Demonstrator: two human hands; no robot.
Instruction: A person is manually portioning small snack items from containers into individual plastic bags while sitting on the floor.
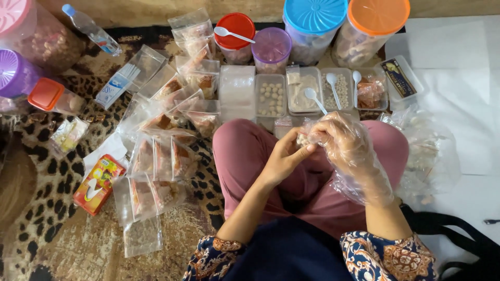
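Observation:
I sit cross-legged in pink trousers, and both hands meet above my knees. My left hand (284, 156) is bare and pinches the edge of a small clear bag (303, 139) that holds a few pale round pieces. My right hand (341, 139) wears a loose clear plastic glove and grips the same bag from the right side. Just beyond my knees stand clear rectangular trays (271, 96) of pale balls and other fillings, three of them with white spoons (314, 99) in them.
Jars with red (235, 28), purple (271, 48), blue (314, 21) and orange (376, 21) lids line the back. Several filled clear packets (156, 158) lie on the leopard-print rug at left, beside a red-orange box (98, 183). A big clear plastic bag (435, 151) sits at my right.

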